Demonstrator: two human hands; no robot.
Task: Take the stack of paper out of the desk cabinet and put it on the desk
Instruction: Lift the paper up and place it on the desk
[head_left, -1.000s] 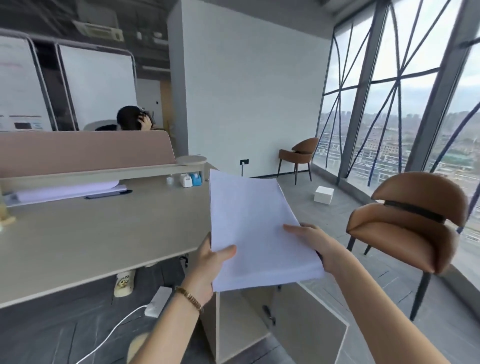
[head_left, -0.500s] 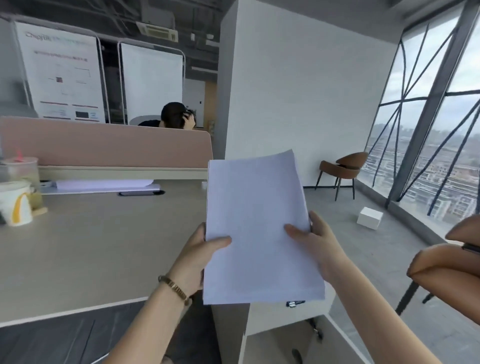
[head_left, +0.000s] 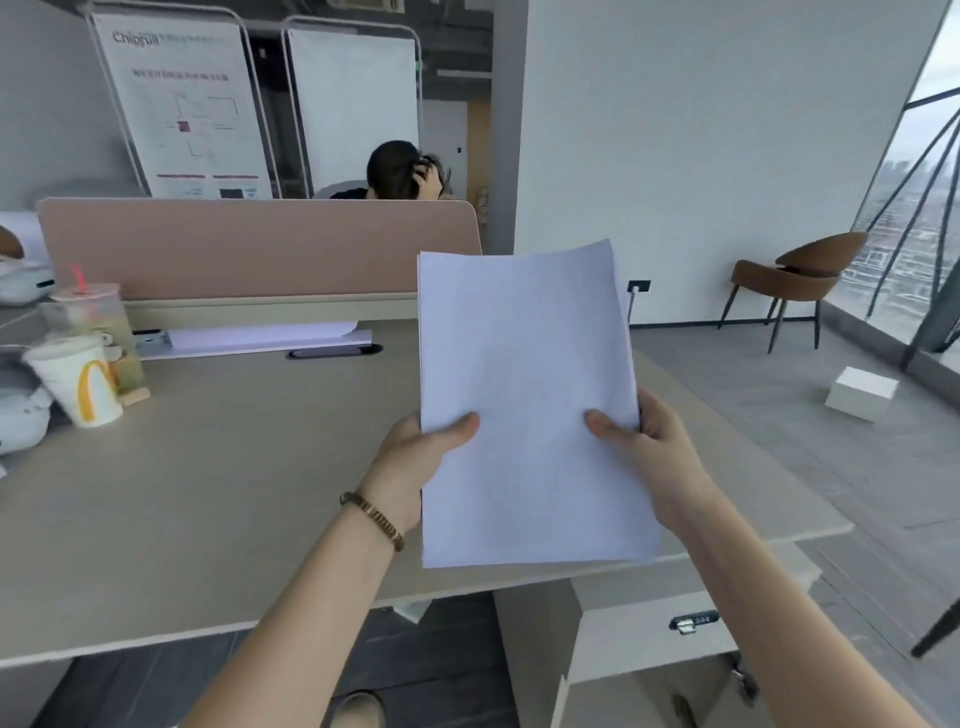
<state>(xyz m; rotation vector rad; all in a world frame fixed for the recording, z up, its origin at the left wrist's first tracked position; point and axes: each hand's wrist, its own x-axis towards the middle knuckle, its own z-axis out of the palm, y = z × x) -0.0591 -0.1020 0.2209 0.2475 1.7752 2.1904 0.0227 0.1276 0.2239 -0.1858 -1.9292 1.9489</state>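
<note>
A thin stack of white paper (head_left: 524, 384) is held up in the air over the right end of the beige desk (head_left: 218, 478), tilted toward me. My left hand (head_left: 415, 467) grips its left edge with the thumb on top. My right hand (head_left: 644, 457) grips the right edge the same way. Below the desk's right end stands the desk cabinet (head_left: 639, 644), its door (head_left: 685, 696) swung open; its inside is hidden from here.
Two drink cups (head_left: 83, 379) stand at the desk's left. Papers and a dark pen tray (head_left: 335, 351) lie along the pink divider (head_left: 260, 249), with a person seated behind it. A brown chair (head_left: 795, 275) and a white box (head_left: 860, 392) are on the floor to the right.
Both hands have carried the paper up and to the left, from beside the open cabinet to above the desk's right end. My view has turned left toward the desk.
</note>
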